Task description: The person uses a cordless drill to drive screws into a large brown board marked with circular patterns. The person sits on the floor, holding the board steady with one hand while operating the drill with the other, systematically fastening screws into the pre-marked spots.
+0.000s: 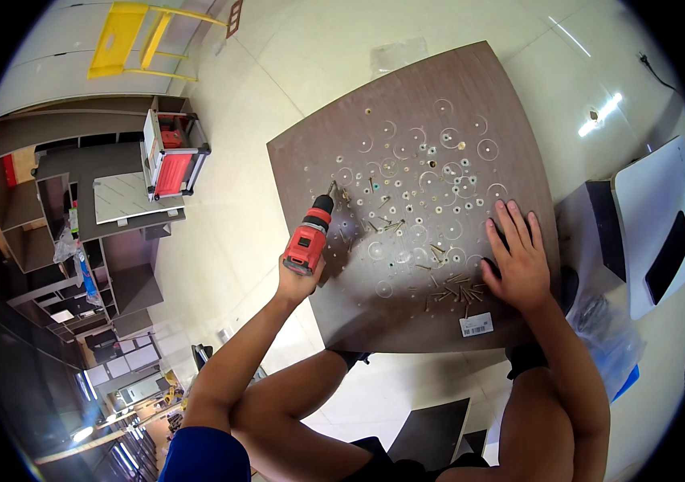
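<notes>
My left hand (297, 283) is wrapped round the handle of a red and black cordless drill (309, 238). The drill points away from me, its tip over the left part of a dark brown wooden board (318, 136); whether the tip touches a screw there I cannot tell. Fingers spread, my right hand (522, 261) lies flat on the board's right side. Between the hands, many small holes and drawn circles cover the board, with several loose screws among them. A heap of long screws (456, 292) lies near the close edge, beside a white label (477, 324).
A yellow metal-framed stool or chair (118, 40) stands at the far left. Dark shelving (138, 281) and a red and silver case (174, 173) fill the left. To the right are a white panel (644, 233) and clear plastic wrap (607, 341). A black cable (657, 74) lies far right.
</notes>
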The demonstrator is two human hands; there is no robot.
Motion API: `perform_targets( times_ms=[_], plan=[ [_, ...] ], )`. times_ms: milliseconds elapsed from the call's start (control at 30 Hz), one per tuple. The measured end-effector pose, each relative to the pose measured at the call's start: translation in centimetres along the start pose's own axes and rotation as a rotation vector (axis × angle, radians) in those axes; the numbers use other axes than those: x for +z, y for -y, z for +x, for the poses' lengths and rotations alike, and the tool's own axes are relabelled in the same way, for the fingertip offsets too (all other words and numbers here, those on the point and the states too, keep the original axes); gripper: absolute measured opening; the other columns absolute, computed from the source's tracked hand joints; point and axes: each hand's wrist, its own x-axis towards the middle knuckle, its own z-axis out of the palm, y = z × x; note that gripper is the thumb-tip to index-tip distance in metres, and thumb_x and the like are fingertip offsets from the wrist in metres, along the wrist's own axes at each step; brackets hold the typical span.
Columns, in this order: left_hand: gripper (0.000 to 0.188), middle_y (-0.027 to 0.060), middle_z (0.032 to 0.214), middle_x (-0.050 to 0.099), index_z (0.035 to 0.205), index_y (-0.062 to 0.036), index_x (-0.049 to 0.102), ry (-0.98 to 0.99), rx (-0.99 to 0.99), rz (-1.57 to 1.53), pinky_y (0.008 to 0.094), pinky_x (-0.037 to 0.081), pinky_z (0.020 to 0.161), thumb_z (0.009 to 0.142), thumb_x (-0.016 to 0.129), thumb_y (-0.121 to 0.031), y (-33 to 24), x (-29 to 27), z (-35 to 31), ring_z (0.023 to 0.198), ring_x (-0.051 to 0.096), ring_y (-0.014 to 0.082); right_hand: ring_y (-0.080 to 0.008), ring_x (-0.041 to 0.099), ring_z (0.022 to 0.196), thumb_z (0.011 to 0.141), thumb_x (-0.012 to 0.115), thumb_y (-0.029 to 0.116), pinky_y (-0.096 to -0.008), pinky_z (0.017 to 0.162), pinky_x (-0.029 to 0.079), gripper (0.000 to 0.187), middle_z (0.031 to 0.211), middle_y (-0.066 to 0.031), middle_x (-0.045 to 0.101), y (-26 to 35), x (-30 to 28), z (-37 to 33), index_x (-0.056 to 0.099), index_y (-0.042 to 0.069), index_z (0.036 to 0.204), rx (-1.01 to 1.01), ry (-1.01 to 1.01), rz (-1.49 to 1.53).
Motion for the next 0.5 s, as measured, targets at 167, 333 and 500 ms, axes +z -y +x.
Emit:
perform_targets(
  times_ms=[167, 333, 500],
  plan=[
    [0.034, 0.0112, 0.105, 0.073, 0.119, -0.0044, 0.067, 0.167, 0.23, 0.108, 0.0363, 0.059, 0.086, 0.086, 0.074, -0.006, -0.9, -0.4, -2.2, 0.095, 0.074, 0.0247, -0.0386, 0.038, 0.154, 0.082, 0.077, 0.027, -0.0591, 0.126, 0.027, 0.063, 0.164, -0.0209, 0.045, -0.1, -0.2, -0.1, 0.063, 0.001, 0.138, 0.001, 0.001, 0.011],
    [0.032, 0.0025, 0.09, 0.071, 0.119, -0.0063, 0.07, 0.184, 0.158, -0.026, 0.0316, 0.057, 0.077, 0.088, 0.071, -0.002, -3.4, -1.3, -4.9, 0.082, 0.07, 0.0128, -0.039, 0.038, 0.154, 0.082, 0.077, 0.028, -0.0596, 0.126, 0.027, 0.064, 0.164, -0.0215, 0.044, -0.3, 0.1, -0.2, 0.063, 0.001, 0.138, -0.006, -0.003, 0.007],
    [0.047, 0.0087, 0.119, 0.068, 0.137, -0.0052, 0.055, 0.147, -0.256, -0.532, 0.0337, 0.058, 0.079, 0.091, 0.058, 0.004, -9.3, -3.9, -7.7, 0.087, 0.069, 0.0161, -0.0391, 0.036, 0.155, 0.082, 0.078, 0.028, -0.0599, 0.126, 0.026, 0.065, 0.165, -0.0222, 0.042, -0.1, -0.2, 0.1, 0.062, 0.0, 0.139, 0.007, 0.035, -0.006]
  ],
)
